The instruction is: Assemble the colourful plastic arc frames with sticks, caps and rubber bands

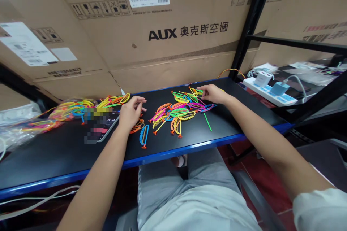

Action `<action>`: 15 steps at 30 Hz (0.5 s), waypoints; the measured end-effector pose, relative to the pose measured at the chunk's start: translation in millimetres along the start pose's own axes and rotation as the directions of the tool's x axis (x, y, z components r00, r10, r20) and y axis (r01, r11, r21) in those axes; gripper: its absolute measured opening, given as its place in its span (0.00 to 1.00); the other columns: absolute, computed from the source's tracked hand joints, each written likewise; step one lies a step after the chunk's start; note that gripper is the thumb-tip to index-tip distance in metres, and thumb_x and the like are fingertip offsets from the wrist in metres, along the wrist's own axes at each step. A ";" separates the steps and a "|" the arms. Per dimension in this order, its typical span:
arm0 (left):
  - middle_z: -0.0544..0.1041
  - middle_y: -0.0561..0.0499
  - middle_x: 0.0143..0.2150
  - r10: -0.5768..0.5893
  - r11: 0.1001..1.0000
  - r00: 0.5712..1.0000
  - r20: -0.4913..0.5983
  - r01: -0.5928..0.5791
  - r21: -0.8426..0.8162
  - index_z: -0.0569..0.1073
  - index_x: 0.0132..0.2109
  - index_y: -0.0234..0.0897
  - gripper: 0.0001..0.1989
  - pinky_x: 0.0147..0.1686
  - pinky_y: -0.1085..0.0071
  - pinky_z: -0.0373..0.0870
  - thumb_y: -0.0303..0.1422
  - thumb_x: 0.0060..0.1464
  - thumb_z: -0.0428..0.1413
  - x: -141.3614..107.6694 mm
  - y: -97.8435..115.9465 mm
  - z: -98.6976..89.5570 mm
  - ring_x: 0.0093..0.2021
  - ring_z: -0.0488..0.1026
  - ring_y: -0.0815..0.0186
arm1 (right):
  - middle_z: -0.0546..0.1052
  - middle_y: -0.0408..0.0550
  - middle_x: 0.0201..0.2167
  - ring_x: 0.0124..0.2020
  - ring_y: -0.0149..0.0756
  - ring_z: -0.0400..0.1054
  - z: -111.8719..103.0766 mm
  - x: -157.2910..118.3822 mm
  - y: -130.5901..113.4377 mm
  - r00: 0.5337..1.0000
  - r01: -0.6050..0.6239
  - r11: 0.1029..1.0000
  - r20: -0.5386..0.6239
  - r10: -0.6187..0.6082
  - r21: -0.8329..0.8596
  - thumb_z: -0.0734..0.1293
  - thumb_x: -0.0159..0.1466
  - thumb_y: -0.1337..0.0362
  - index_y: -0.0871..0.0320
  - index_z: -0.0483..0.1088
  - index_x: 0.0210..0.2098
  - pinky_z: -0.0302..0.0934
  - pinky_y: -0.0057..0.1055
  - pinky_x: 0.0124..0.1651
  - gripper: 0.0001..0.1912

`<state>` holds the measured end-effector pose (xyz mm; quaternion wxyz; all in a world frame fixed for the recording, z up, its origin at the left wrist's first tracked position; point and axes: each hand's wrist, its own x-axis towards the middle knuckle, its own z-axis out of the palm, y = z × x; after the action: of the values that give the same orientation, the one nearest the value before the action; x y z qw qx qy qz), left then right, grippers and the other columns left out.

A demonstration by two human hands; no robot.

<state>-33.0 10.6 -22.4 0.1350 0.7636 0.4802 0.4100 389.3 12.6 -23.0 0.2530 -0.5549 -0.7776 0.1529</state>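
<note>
A loose heap of neon plastic bow-shaped pieces in orange, green, yellow, pink and blue lies on the black table top. My right hand rests on the far side of the heap, its fingertips among green and yellow pieces. I cannot tell whether it grips one. My left hand sits curled with nothing visible in it, just left of the heap. Below it lie an orange piece and a blue piece. A loose green stick lies near my right forearm.
A clear plastic bag of similar pieces lies at the left, next to a phone with a blurred screen. The table has a blue front edge. Cardboard boxes stand behind it. A power strip with chargers sits at the right, beside a black shelf frame.
</note>
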 end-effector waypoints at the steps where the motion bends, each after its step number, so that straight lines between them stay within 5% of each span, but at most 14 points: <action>1: 0.86 0.44 0.49 -0.003 1.000 1.000 0.006 0.003 -0.007 0.74 0.48 0.39 0.08 0.32 0.70 0.78 0.33 0.65 0.53 -0.5 0.9 0.5 0.32 0.85 0.63 | 0.83 0.44 0.28 0.29 0.36 0.74 -0.6 -0.3 0.2 1.000 -0.010 1.000 0.013 0.010 -0.022 0.72 0.58 0.75 0.60 0.81 0.56 0.65 0.29 0.37 0.26; 15: 0.86 0.40 0.49 -0.034 0.976 0.997 0.064 0.047 -0.211 0.75 0.48 0.37 0.17 0.28 0.70 0.80 0.45 0.60 0.61 -4.9 14.9 9.2 0.32 0.86 0.60 | 0.84 0.48 0.31 0.33 0.37 0.76 -9.4 -2.1 0.2 0.996 -0.078 0.967 0.025 0.087 -0.241 0.74 0.62 0.67 0.57 0.83 0.37 0.65 0.28 0.38 0.04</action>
<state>-17.8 0.6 -21.7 0.2385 0.7469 0.4448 0.4328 395.3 10.3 -15.7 0.1637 -0.6106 -0.7709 0.0779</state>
